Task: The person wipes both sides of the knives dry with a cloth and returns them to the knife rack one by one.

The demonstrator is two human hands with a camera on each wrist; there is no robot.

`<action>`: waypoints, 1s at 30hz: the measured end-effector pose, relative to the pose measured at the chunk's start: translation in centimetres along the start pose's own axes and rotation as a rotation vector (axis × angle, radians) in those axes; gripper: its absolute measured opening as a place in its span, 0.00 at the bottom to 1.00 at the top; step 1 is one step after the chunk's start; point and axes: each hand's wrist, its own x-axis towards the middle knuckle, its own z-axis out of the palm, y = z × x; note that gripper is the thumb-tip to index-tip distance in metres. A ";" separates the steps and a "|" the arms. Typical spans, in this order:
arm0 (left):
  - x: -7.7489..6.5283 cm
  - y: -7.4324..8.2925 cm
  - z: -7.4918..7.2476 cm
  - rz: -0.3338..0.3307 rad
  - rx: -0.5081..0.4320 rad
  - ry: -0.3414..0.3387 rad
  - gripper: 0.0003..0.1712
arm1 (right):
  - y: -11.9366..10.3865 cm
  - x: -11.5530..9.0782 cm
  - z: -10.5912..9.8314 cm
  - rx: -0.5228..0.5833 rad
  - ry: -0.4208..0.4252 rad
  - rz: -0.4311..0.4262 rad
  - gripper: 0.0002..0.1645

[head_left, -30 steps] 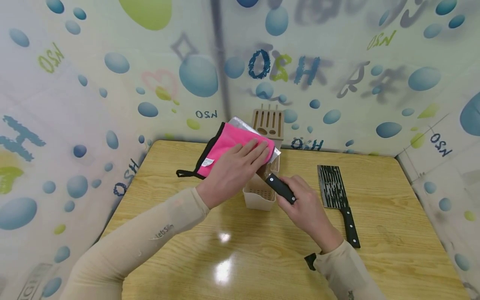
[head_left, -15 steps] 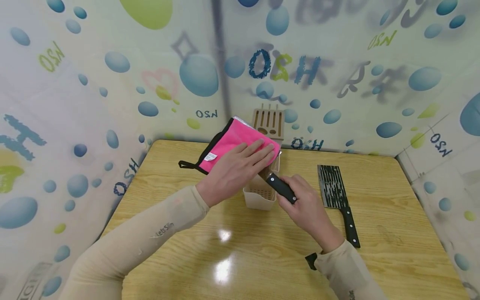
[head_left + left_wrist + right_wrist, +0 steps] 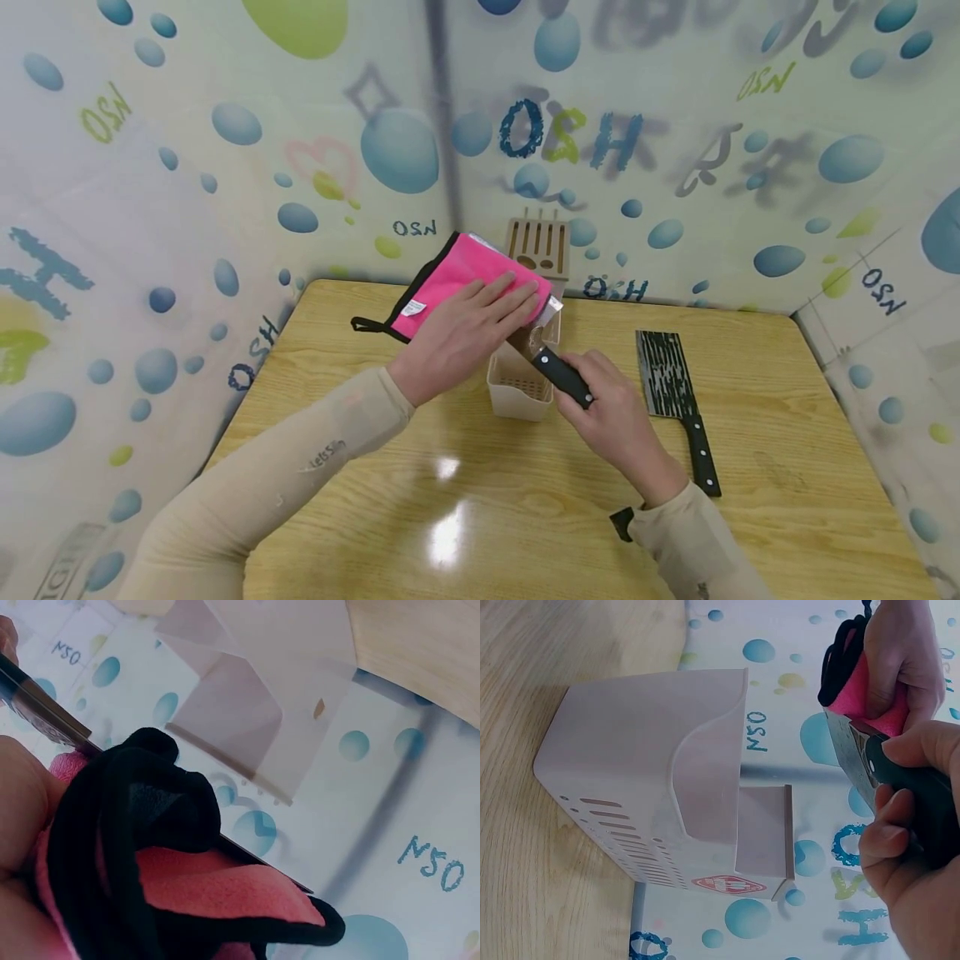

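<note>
Gripping knife in right hand, pinching pink cloth against blade with left hand, near cleaver at four o'clock.

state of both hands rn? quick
Left hand: closed, holding the pink cloth between thumb and fingers.
Right hand: closed, gripping the black knife handle.

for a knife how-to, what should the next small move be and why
Probably slide the pink cloth toward the far end of the blade, away from the black handle: the left hand holds the cloth over the blade; the right hand grips the handle.
</note>
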 end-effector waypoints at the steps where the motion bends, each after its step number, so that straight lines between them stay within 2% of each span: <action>1: 0.0 -0.1 0.0 -0.004 0.000 0.000 0.39 | 0.0 0.0 0.0 -0.001 -0.001 0.001 0.20; 8: 0.0 -1.0 0.6 -0.039 -0.012 0.024 0.36 | 0.0 0.0 -0.1 -0.002 -0.005 0.002 0.20; 21: 0.1 -3.4 1.9 -0.121 -0.064 0.015 0.33 | 0.2 -0.2 0.0 0.001 0.005 0.002 0.20; 30: 0.1 -5.0 2.7 -0.159 -0.097 -0.016 0.31 | 0.3 -0.2 -0.1 0.013 -0.002 0.012 0.20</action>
